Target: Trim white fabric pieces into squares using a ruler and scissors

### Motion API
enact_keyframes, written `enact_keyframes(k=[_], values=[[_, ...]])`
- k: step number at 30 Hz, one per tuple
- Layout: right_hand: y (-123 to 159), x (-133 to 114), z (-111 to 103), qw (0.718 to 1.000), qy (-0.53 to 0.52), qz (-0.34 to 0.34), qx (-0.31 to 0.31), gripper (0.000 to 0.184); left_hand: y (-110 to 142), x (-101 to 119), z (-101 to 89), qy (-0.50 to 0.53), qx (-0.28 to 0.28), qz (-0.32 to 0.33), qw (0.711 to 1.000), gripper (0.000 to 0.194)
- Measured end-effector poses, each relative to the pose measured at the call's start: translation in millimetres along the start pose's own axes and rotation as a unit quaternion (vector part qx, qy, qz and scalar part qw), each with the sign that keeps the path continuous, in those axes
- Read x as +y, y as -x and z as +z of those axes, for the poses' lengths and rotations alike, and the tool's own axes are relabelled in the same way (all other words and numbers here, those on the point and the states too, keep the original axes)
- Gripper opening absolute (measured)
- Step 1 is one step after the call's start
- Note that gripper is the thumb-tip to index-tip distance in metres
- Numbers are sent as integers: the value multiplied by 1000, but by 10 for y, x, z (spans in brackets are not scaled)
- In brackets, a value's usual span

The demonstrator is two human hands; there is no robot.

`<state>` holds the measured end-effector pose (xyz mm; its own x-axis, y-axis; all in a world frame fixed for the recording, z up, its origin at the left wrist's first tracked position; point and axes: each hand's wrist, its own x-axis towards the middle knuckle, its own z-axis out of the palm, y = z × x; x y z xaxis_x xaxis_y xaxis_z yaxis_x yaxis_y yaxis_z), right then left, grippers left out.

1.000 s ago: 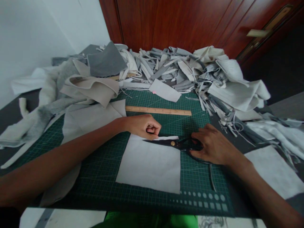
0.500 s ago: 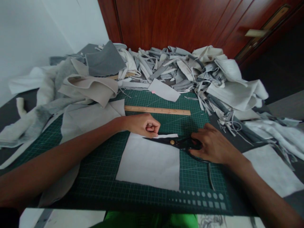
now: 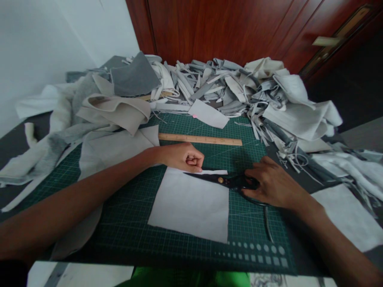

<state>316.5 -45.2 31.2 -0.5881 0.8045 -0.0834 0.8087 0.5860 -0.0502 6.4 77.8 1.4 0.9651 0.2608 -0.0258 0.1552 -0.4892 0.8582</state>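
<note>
Left hand (image 3: 182, 157) curled shut, pinching narrow white fabric strip (image 3: 212, 172) along top edge of white fabric square (image 3: 188, 205). Right hand (image 3: 273, 185) grips black shears (image 3: 223, 181), blades beside strip, on green cutting mat (image 3: 119, 217). Heaped fabric scraps (image 3: 206, 83) at 12 o'clock.

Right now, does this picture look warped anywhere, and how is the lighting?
In the head view, the wide lens stretches the left forearm and tilts the door; the light is soft, with a faint shadow on the mat beside the right hand, and no glare on the ruler.
</note>
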Motion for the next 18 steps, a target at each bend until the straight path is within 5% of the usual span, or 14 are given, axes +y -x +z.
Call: enact_keyframes(k=[18], values=[[13,31,-1,1000,12,-10,1,35,1,8,-1,0,11,-5,1000,20]])
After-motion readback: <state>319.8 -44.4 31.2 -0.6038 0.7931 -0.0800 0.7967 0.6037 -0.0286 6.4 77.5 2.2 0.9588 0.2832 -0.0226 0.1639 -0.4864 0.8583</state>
